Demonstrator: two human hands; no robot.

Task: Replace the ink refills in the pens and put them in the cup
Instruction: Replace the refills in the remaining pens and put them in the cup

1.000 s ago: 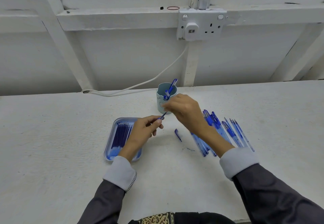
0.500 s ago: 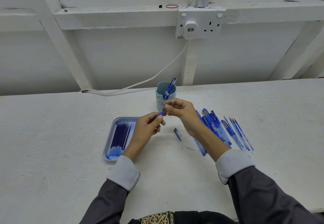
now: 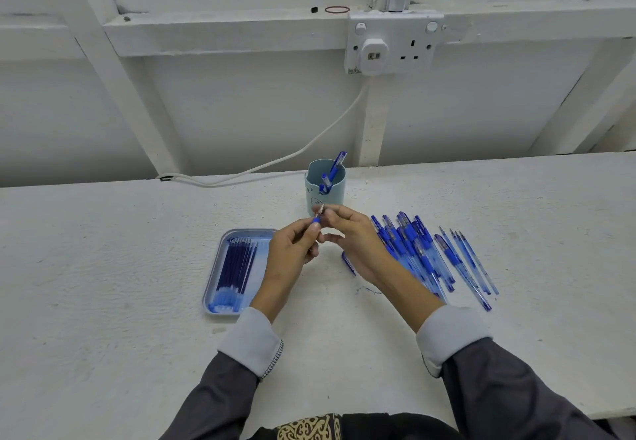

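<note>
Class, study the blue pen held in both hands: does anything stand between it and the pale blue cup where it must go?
Nothing visible does. The blue plastic pen, pinched by left hand and right hand, is just before the pale blue round cup. Two blue pens lean inside, leaving its mouth mostly open.

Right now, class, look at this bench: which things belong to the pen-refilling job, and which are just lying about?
For the job: pen in the left hand, tray of refills, loose pens, cup.
Lying about: wall socket, white cable, red rubber band.
</note>
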